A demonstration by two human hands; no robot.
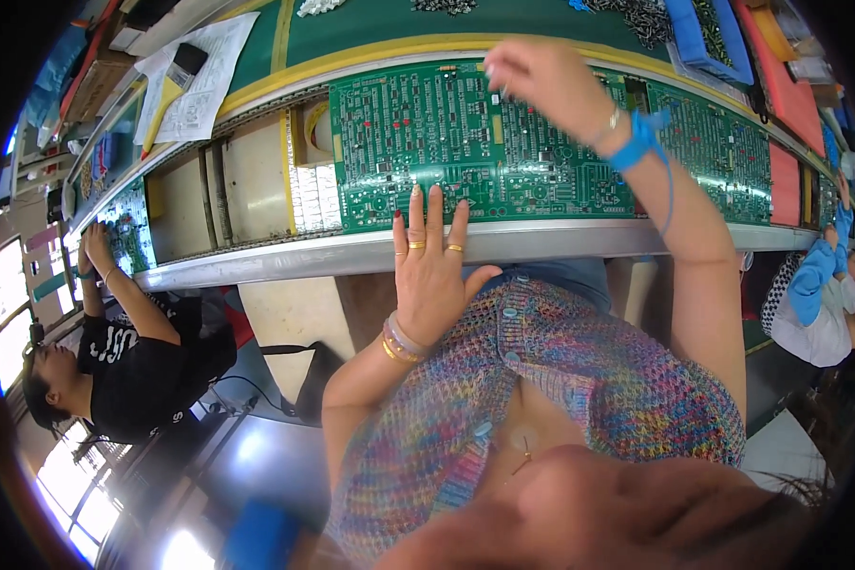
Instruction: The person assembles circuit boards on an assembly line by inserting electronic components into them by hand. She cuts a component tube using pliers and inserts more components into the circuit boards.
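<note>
A large green circuit board (427, 142) lies on the conveyor line in front of me. My left hand (430, 266) rests flat with fingers spread on the board's near edge and the metal rail (285, 256). My right hand (541, 81) hovers over the board's far edge, fingertips pinched on a small part that is too small to make out. A blue wrist strap (641, 142) with a cord circles my right wrist.
A second green board (731, 142) sits to the right on the line. A person in black (133, 351) works on another board (128, 228) at the left; another person in blue sleeves (817, 285) is at the right. Papers (195, 76) and parts trays (703, 33) lie beyond the line.
</note>
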